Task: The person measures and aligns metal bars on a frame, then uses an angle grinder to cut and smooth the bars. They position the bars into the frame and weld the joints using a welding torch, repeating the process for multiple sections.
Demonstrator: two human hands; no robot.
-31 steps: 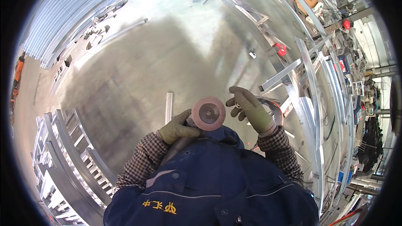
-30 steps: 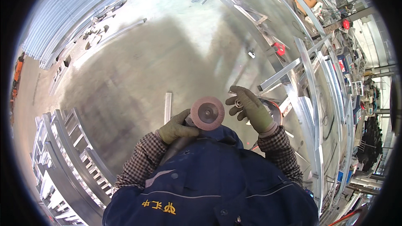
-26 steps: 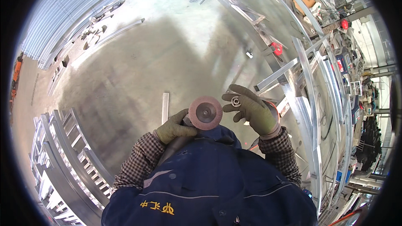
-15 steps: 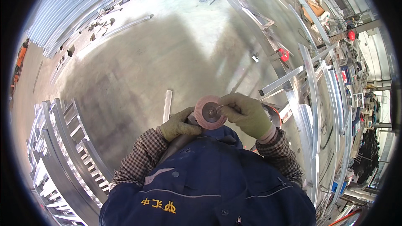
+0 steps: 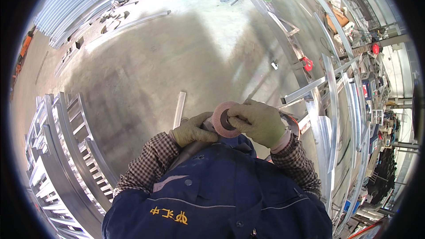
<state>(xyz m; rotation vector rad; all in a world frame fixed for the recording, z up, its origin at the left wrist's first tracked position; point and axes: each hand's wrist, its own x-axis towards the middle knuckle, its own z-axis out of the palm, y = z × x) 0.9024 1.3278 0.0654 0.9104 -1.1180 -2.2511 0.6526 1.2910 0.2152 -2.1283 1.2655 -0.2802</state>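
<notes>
Both my hands wear pale green work gloves. In front of my chest, my left hand (image 5: 195, 129) is wrapped round the head of an angle grinder (image 5: 191, 149), whose grey body runs back along my jacket. A round pinkish flap disc (image 5: 218, 122) sits on the grinder's head, facing up and toward the right. My right hand (image 5: 262, 124) is closed at the disc's dark centre, with fingertips pressed on the hub. The fingers cover most of the hub, so I cannot tell whether a small part is between them.
Stacked metal frames (image 5: 75, 150) stand at the left. A lone metal bar (image 5: 179, 108) lies on the floor ahead of my left hand. Long metal profiles (image 5: 330, 110) and a red round object (image 5: 307, 64) are on the right. Corrugated sheets (image 5: 88, 0) are at the far left.
My right fingers have moved in over the disc's centre and now hide the hub. The disc looks more tilted. My left hand keeps its grip, and the whole view has shifted slightly.
</notes>
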